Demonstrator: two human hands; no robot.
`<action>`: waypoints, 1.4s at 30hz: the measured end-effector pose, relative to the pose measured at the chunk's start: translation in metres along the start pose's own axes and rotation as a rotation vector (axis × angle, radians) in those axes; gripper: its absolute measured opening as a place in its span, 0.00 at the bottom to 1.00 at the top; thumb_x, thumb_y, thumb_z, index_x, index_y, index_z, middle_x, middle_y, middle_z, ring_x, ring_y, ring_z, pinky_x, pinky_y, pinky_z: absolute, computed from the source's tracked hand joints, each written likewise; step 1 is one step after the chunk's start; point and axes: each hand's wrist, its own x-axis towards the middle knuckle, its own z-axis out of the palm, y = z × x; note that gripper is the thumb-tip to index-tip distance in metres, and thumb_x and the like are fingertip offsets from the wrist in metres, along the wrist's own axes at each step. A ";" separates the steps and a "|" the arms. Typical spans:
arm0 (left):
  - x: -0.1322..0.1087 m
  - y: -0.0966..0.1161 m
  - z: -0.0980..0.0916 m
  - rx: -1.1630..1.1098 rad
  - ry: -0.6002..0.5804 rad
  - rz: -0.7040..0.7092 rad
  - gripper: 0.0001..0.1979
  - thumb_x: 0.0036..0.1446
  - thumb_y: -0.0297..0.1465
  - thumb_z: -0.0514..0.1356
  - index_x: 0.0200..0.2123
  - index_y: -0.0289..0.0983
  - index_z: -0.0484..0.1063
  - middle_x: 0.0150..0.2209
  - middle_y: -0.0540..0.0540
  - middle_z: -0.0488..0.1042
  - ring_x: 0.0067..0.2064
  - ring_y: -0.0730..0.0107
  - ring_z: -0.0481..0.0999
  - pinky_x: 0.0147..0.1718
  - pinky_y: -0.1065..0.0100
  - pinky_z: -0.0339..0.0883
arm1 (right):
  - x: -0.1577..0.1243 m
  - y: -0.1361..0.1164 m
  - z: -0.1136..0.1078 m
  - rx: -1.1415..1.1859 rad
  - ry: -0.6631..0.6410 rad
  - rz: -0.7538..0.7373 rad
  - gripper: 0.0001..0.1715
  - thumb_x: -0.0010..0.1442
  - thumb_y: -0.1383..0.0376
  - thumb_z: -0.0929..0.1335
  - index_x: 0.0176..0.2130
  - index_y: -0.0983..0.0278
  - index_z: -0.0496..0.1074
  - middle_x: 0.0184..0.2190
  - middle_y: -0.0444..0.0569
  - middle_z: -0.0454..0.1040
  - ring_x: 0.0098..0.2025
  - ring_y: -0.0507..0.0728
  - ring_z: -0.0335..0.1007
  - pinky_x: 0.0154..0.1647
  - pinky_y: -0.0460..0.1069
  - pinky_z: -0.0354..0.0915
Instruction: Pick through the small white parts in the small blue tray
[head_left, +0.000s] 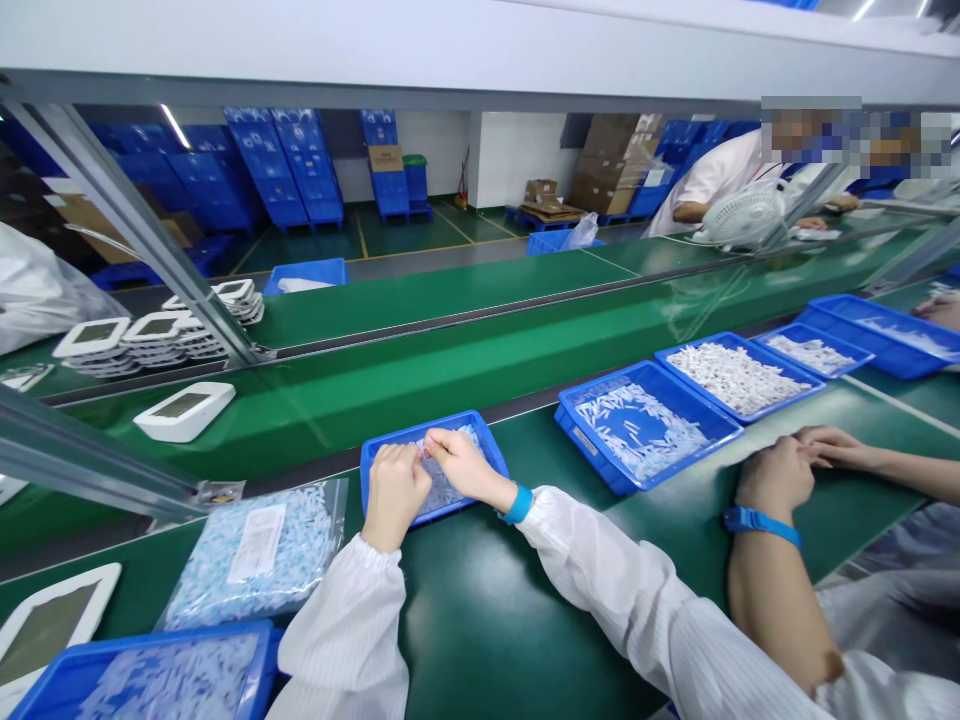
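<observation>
Over a small blue tray [491, 452] with small pale pieces in it, my two hands meet fingertip to fingertip. My left hand [399, 488] is closed, its fingers curled and pinched together. My right hand [461, 466], with a blue band at the wrist, pinches close beside it. Whatever lies between the fingertips is too small or hidden to name. Left of the tray lies a clear plastic bag [300, 530] filled with light-blue and white small pieces, with a white label [257, 543] on it.
To the right stand blue trays [592, 455] of small white pieces, near a co-worker's hands [780, 475]. A blue tray [271, 660] and a white-framed device [56, 620] lie front left. Beyond runs a green conveyor [420, 360] carrying a white device [187, 412]. A metal post [150, 230] rises left.
</observation>
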 end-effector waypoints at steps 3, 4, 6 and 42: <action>0.000 0.000 0.001 -0.002 0.059 0.010 0.11 0.51 0.21 0.50 0.21 0.38 0.66 0.21 0.46 0.70 0.28 0.65 0.69 0.32 0.66 0.60 | 0.000 -0.001 0.002 0.021 0.008 -0.003 0.16 0.64 0.64 0.58 0.25 0.64 0.59 0.21 0.41 0.58 0.26 0.50 0.53 0.27 0.44 0.51; 0.000 0.000 0.001 0.001 0.068 0.013 0.11 0.50 0.21 0.50 0.20 0.38 0.65 0.21 0.46 0.70 0.28 0.65 0.69 0.32 0.66 0.60 | 0.000 -0.001 0.003 0.025 0.010 -0.004 0.16 0.64 0.64 0.58 0.25 0.64 0.59 0.21 0.41 0.59 0.26 0.50 0.53 0.28 0.44 0.51; 0.001 0.000 0.001 0.010 0.069 0.013 0.11 0.50 0.20 0.50 0.20 0.38 0.65 0.21 0.46 0.70 0.28 0.65 0.69 0.31 0.66 0.59 | 0.000 -0.002 0.004 0.024 0.011 0.000 0.16 0.64 0.64 0.58 0.24 0.64 0.59 0.22 0.41 0.59 0.26 0.50 0.54 0.28 0.44 0.51; 0.003 0.000 -0.002 0.049 -0.098 0.086 0.13 0.60 0.24 0.46 0.34 0.35 0.70 0.31 0.43 0.73 0.37 0.61 0.71 0.37 0.61 0.58 | 0.000 0.000 0.002 0.032 0.008 -0.060 0.20 0.66 0.61 0.56 0.25 0.65 0.62 0.22 0.43 0.63 0.26 0.50 0.58 0.31 0.45 0.56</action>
